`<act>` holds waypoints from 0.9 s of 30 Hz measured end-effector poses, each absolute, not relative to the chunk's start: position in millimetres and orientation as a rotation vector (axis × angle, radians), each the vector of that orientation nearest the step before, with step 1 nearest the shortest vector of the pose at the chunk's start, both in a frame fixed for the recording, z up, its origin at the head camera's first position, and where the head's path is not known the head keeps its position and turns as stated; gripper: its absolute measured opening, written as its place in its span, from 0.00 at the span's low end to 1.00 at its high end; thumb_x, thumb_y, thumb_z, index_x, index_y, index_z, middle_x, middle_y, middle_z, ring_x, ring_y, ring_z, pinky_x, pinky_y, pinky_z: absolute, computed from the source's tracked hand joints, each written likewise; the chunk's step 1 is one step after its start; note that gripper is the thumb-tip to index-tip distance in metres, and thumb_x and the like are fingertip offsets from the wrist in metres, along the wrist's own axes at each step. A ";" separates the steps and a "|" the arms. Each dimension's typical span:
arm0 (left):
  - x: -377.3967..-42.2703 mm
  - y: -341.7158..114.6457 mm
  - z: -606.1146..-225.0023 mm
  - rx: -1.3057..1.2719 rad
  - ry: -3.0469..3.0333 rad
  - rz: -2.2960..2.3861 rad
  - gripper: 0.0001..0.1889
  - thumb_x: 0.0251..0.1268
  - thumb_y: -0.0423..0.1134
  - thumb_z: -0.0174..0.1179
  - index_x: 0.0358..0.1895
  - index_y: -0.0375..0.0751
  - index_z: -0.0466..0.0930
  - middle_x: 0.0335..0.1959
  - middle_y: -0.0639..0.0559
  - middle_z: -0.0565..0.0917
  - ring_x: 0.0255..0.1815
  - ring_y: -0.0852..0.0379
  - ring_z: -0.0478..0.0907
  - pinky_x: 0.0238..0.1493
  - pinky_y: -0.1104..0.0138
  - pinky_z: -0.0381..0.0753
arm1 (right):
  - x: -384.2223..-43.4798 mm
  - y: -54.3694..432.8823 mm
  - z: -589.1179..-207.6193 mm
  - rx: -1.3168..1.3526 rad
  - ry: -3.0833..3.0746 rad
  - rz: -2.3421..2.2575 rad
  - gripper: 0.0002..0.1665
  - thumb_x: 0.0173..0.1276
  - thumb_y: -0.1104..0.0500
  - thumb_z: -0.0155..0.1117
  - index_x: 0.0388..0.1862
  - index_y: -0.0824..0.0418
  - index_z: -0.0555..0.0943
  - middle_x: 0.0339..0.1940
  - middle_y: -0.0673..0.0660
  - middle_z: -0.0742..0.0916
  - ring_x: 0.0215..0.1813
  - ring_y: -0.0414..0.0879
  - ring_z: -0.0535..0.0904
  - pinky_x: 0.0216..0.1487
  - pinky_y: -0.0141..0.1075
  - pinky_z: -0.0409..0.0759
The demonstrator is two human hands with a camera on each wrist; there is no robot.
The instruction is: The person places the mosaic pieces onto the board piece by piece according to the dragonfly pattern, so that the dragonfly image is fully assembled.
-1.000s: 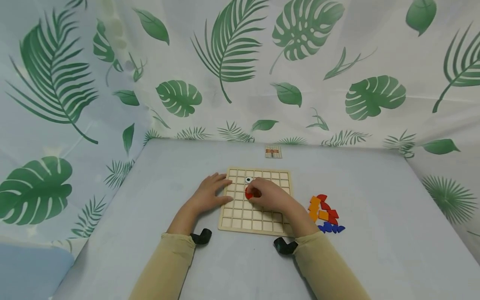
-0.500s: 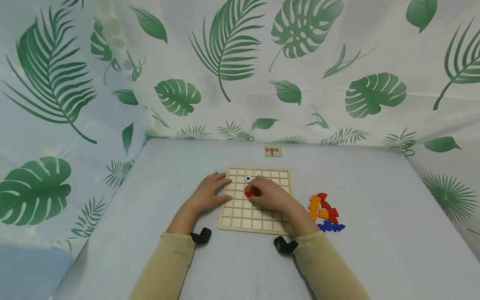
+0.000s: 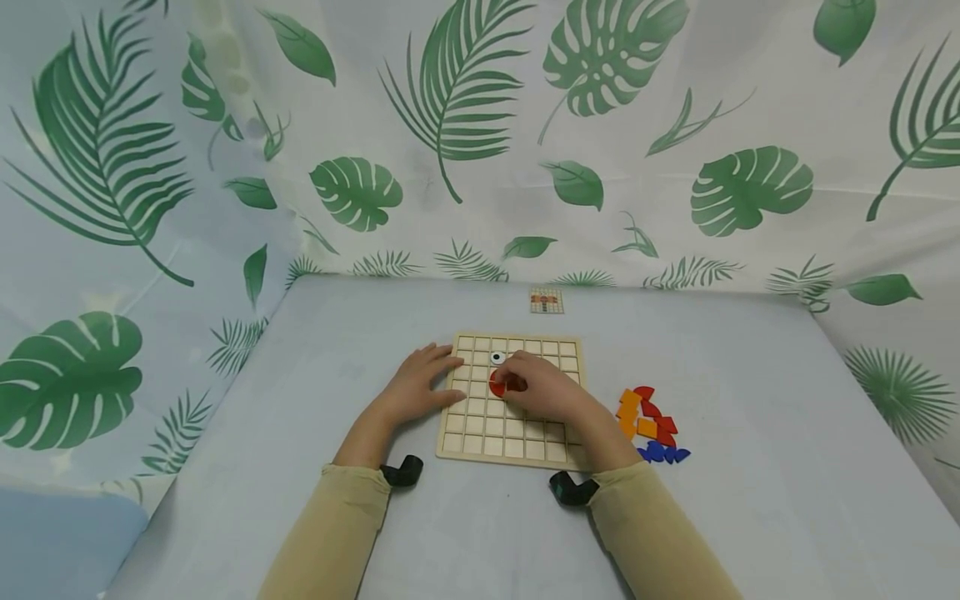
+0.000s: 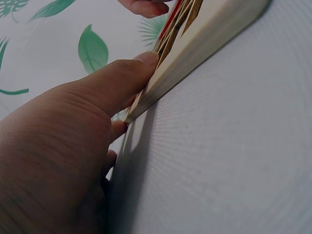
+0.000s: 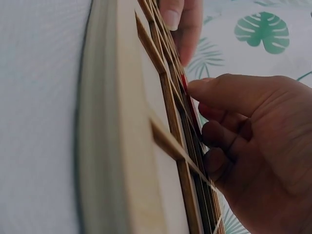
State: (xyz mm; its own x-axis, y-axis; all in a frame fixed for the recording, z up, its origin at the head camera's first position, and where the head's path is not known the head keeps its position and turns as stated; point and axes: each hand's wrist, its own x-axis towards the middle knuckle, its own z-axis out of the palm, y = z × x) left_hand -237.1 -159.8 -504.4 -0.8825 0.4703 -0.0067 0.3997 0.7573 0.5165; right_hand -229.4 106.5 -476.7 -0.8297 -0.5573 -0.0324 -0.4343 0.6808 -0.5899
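Very little has changed over the last second: your right hand (image 3: 543, 390) stays bent over the red piece (image 3: 495, 384), with its thumb shifted just slightly towards your right. Your left hand (image 3: 412, 387) has kept its place, fingers loosely spread and thumb and fingertips on the near-left side of the gridded board (image 3: 474, 425) – a steadying touch, by the look of it.

The red piece lies at your right fingertips, on the board between your two hands. Thumb and fingers curl to it in what reads as a pinch; whether it is one piece or two side by side, and whether it sits fully down in its cell, you cannot tell beneath the hand. So small a shift suggests careful settling rather than carrying.

The white eye piece (image 3: 497, 358) hasn't moved: it sits just beyond your right fingertips. The orange pieces (image 3: 647, 428), loose red pieces (image 3: 666, 425) and blue pieces (image 3: 656, 452) lie unchanged to the right of your right hand, so most of the placing looks undone. The small patterned card (image 3: 547, 301) lies beyond both hands – also unmoved.
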 end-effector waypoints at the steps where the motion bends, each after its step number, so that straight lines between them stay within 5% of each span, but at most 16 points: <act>1: -236.9 -159.6 -504.3 0.699 2.815 0.782 0.34 0.65 0.58 0.62 0.72 0.50 0.68 0.78 0.47 0.60 0.82 0.43 0.47 0.83 0.48 0.42 | -229.8 107.0 -476.7 -0.802 2.682 -0.858 0.11 0.69 0.58 0.65 0.50 0.51 0.81 0.47 0.47 0.80 0.42 0.42 0.75 0.45 0.36 0.78; 27: -236.1 -159.7 -504.1 0.693 2.809 0.779 0.34 0.66 0.57 0.61 0.73 0.50 0.67 0.79 0.48 0.59 0.82 0.44 0.45 0.83 0.49 0.40 | -230.4 111.4 -474.3 -0.998 2.635 -0.834 0.12 0.74 0.60 0.58 0.49 0.46 0.84 0.50 0.41 0.85 0.53 0.41 0.79 0.59 0.42 0.80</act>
State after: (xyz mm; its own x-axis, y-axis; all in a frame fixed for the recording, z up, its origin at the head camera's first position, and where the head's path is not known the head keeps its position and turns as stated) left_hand -236.1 -159.7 -504.1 -0.8831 0.4689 -0.0165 0.3934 0.7592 0.5185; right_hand -230.4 111.4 -474.3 -0.7511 -0.6601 0.0100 -0.5458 0.6123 -0.5720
